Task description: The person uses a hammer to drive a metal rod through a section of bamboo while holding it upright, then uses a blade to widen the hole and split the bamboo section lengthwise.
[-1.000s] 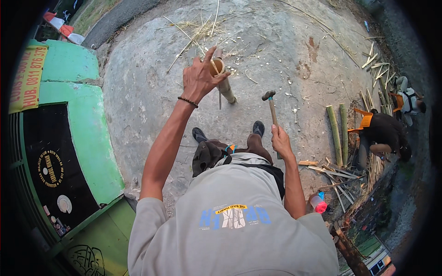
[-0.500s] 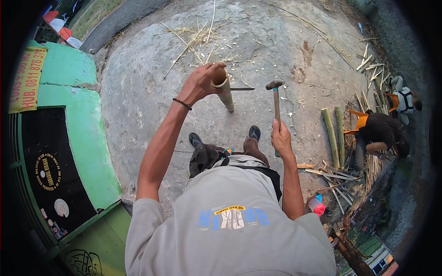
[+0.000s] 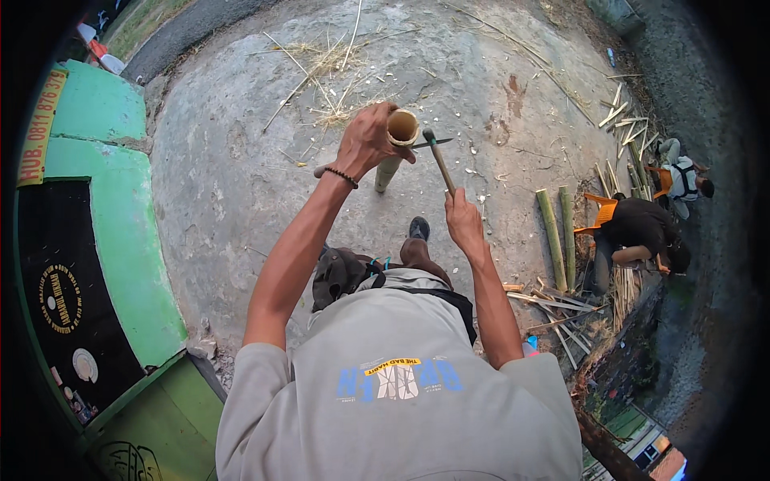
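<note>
My left hand (image 3: 369, 143) is clamped around the upper end of a bamboo tube (image 3: 388, 172) standing on concrete (image 3: 241, 160); to its right, near a blade (image 3: 439, 143), my right hand (image 3: 464, 220) grips a hammer (image 3: 441, 166). The tube looks light, stiff, best held near its top.

Your right hand (image 3: 464, 220) now holds the hammer (image 3: 440, 167) just beside the bamboo tube (image 3: 389, 171), no longer well apart.

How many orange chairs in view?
2, at right: nearer orange chair by a co-worker in black, farther orange chair by a co-worker in white. More may be hidden.
</note>
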Demonstrator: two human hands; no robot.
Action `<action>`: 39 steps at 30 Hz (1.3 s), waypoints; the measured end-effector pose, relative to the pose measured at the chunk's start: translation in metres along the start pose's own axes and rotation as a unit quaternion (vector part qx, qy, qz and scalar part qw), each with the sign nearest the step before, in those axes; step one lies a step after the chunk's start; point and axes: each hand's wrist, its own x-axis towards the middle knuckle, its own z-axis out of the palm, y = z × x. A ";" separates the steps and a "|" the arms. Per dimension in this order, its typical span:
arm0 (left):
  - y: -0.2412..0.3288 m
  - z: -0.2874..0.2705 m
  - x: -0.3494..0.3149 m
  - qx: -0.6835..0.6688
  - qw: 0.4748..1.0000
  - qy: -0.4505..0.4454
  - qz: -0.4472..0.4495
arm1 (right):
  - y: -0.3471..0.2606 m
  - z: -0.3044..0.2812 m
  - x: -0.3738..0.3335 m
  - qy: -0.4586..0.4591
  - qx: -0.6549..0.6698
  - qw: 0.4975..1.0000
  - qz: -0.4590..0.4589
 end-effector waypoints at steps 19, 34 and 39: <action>0.003 0.031 0.027 -0.031 0.998 0.052 -0.009 | 0.020 0.001 0.021 0.017 0.007 1.000 -0.003; -0.010 0.039 0.035 -0.013 0.997 0.073 -0.023 | 0.022 -0.010 0.069 0.067 0.009 0.997 -0.036; -0.015 0.023 0.016 -0.024 0.996 0.069 -0.049 | -0.090 -0.110 0.041 0.101 0.175 0.978 -0.056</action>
